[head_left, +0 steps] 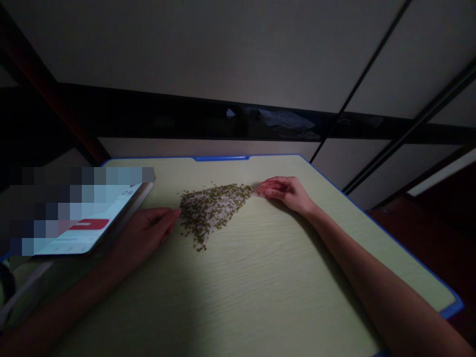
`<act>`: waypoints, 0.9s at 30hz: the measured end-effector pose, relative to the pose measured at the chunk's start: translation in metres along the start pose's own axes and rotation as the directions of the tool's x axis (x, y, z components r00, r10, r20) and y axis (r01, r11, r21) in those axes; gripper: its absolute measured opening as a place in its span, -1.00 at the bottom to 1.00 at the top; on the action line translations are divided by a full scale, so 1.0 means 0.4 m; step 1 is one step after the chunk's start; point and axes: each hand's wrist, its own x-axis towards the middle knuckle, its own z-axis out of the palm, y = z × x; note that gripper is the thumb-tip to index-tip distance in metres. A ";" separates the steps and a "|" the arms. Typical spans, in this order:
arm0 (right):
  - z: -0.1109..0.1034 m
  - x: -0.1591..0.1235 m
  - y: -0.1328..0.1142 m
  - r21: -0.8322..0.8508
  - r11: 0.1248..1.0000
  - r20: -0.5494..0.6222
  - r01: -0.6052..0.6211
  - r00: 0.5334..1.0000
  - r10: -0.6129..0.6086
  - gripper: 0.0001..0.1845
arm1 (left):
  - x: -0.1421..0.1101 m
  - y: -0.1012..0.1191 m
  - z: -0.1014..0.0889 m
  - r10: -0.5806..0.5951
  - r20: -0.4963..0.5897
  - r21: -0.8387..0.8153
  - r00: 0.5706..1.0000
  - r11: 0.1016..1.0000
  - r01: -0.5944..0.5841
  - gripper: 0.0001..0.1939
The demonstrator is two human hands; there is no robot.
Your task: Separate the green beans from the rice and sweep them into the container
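A heap of small green beans mixed with white grains (213, 206) lies spread on the pale table (256, 277). At its left edge is my left hand (156, 225), thumb and fingers pressed together and their tips touching the beans. What those fingertips hold, if anything, is too small to tell. On the far right side of the heap rests my right hand (282, 191), its fingers curled in and the thumb close beneath them. Something pale and blurred shows at these fingertips, and I cannot make out what it is.
A lit tablet or phone screen (96, 233) stands on the left, partly blurred out, close to my left forearm. Blue trim (222, 158) edges the table. Behind it rise pale cabinet panels (208, 54) with a dark strip (167, 116). A pale cable (26, 287) runs at lower left.
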 end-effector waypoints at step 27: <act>0.012 -0.009 -0.005 0.013 1.000 0.022 -0.009 1.000 0.009 -0.76 | -0.006 0.006 -0.001 0.008 -0.012 0.017 1.000 1.000 -0.007 -0.59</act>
